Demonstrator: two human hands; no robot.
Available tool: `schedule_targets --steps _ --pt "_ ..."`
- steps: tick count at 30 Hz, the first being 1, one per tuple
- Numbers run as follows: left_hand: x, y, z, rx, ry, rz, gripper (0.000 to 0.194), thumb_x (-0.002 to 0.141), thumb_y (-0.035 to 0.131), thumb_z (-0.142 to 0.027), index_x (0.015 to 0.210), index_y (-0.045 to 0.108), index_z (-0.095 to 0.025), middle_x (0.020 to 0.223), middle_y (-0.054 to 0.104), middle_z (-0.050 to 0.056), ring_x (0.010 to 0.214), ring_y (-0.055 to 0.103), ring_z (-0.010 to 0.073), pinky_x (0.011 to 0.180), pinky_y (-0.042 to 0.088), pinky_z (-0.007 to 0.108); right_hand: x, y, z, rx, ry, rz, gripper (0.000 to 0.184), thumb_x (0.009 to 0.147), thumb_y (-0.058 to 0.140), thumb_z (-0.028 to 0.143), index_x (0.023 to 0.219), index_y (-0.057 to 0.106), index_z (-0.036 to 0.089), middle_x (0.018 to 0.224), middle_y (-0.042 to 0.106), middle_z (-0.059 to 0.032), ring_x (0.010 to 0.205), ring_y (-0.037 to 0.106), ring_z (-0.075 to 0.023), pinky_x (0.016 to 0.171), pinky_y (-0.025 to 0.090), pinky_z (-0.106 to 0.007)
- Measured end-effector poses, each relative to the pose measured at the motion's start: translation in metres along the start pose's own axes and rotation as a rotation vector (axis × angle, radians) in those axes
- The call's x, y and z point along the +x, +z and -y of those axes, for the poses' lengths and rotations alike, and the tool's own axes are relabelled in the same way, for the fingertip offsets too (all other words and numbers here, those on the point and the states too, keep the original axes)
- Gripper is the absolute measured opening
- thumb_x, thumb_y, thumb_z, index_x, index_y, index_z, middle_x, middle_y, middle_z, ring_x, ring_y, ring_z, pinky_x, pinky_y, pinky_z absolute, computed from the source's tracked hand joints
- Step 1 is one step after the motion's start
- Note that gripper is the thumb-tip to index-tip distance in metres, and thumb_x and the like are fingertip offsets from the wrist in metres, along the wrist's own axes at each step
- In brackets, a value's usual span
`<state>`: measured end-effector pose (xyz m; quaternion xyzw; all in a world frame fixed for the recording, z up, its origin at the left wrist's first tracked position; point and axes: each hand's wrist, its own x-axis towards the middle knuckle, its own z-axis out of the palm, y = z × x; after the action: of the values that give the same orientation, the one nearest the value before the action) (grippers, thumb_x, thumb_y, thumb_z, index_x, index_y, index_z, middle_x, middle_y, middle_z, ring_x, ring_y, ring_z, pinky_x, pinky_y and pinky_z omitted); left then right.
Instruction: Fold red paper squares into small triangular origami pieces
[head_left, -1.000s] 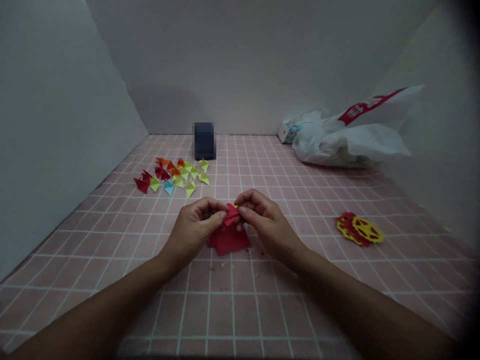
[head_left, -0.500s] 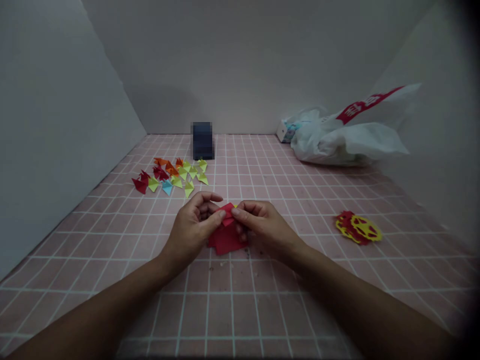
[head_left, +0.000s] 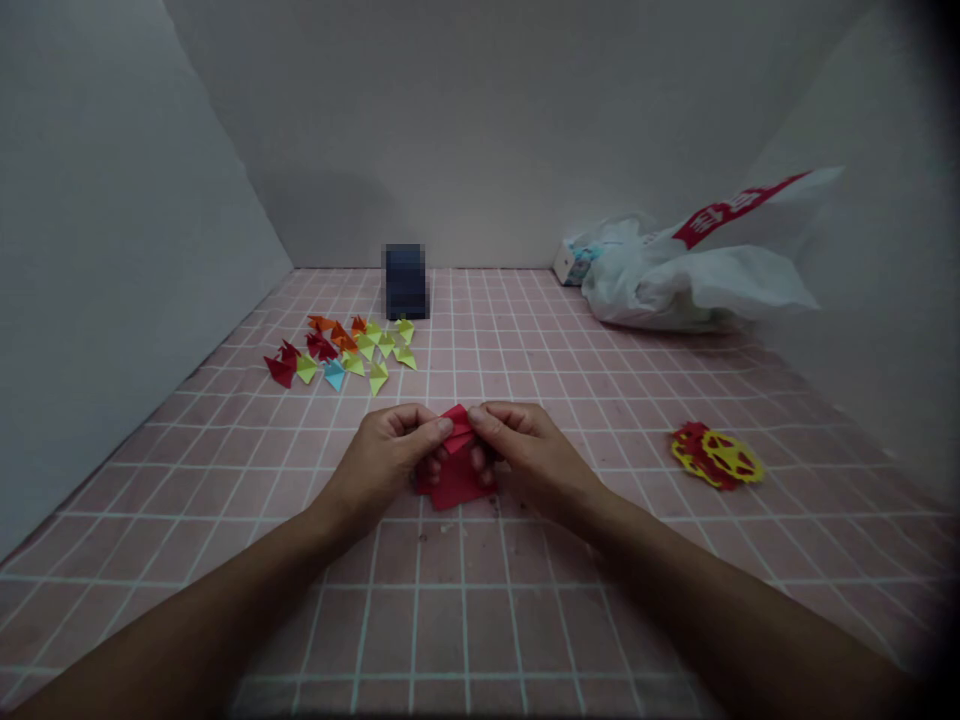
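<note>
The left hand (head_left: 401, 450) and right hand (head_left: 525, 450) face each other, fingers of both pinching a small folded red paper piece (head_left: 457, 432) between them. The held piece is above flat red paper sheets (head_left: 459, 482), which lie on the pink surface with a white grid (head_left: 439, 630). Folded paper figures in red, orange, yellow and blue (head_left: 378, 377) stand grouped beyond the left hand. Red and yellow ring-shaped cutouts (head_left: 731, 457) lie overlapped, well apart from the right hand.

Dim, flat, greyish light, source out of view; soft shadow on back wall; no strong glare; wide-angle bowing, right edge darkened; dark upright object pixelated; fine detail soft.
</note>
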<state>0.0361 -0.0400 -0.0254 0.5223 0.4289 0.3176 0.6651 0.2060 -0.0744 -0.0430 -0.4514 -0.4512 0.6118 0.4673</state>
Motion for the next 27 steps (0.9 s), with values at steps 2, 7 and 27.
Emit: schedule_targets --steps 2,7,27 --pt "0.0013 -0.0007 0.0012 -0.067 -0.033 0.007 0.031 0.075 0.075 -0.039 0.064 0.058 -0.016 0.054 0.057 -0.003 0.047 0.049 0.0077 0.047 0.040 0.019 -0.0007 -0.0004 0.0031 -0.018 -0.057 -0.027 0.038 0.090 0.058 0.050 0.070 0.057 0.018 0.060 0.056 0.0023 0.051 0.050 -0.0091 0.051 0.039 -0.023" --pt "0.0029 -0.0026 0.0030 -0.187 -0.085 0.020 0.029 0.073 0.077 -0.035 0.063 0.058 -0.016 0.053 0.057 -0.003 0.047 0.049 0.0076 0.046 0.039 0.019 -0.0019 -0.0011 0.0075 0.007 -0.130 -0.059 0.021 0.079 0.071 0.034 0.086 0.058 0.019 0.068 0.060 0.0041 0.057 0.054 -0.0094 0.056 0.041 -0.023" --pt "0.0029 -0.0004 0.0070 -0.097 -0.002 0.025 0.029 0.077 0.074 -0.037 0.064 0.059 -0.016 0.058 0.057 -0.003 0.051 0.049 0.0084 0.051 0.039 0.021 -0.0038 0.0058 0.0057 -0.008 -0.069 -0.099 0.013 0.078 0.064 0.028 0.072 0.056 0.020 0.063 0.060 0.0034 0.052 0.053 -0.0096 0.053 0.042 -0.024"
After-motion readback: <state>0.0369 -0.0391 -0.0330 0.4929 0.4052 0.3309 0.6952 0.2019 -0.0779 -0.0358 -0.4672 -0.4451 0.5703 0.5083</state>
